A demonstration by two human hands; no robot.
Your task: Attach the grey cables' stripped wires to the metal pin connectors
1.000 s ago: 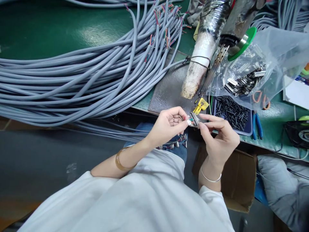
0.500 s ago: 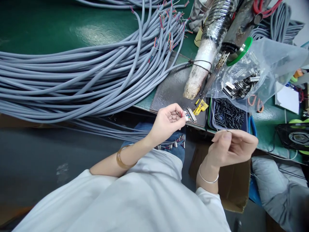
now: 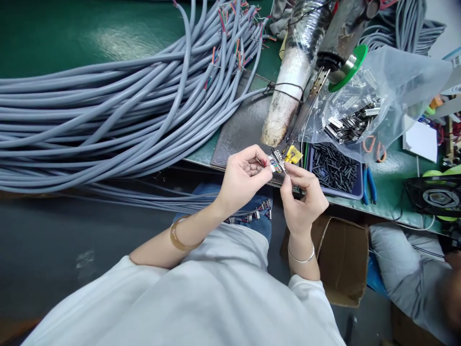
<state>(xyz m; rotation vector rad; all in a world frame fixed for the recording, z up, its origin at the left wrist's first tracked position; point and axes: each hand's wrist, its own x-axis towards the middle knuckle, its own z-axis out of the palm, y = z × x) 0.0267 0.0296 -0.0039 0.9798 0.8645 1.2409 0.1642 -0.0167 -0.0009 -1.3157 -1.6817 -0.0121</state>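
Observation:
My left hand (image 3: 246, 174) is closed in a pinch around the wired end of a small metal multi-pin connector (image 3: 278, 158). Thin coloured wires show between its fingertips and the pins. My right hand (image 3: 304, 196) pinches the connector's near end between thumb and forefinger. Just behind the connector lies a yellow tag-like piece (image 3: 293, 154), under the tip of a slim metal soldering tool (image 3: 309, 105). A thin pale wire (image 3: 303, 132) runs down toward my right fingers; its end is hidden. Several finished-looking connectors (image 3: 257, 214) on grey cables rest on my lap.
Thick grey cables (image 3: 144, 110) with stripped ends cover the bench's left. A foil-wrapped tube (image 3: 281, 105) hangs over a dark plate (image 3: 234, 129). Right stand a tray of black sleeves (image 3: 334, 168), a bag of connectors (image 3: 389, 96), blue-handled pliers (image 3: 369, 185) and a fan (image 3: 439, 197). Someone sits far right.
My right hand has moved left from beside the tray to the connector and now pinches its end. My left hand still holds the wired end. The whole view has shifted slightly.

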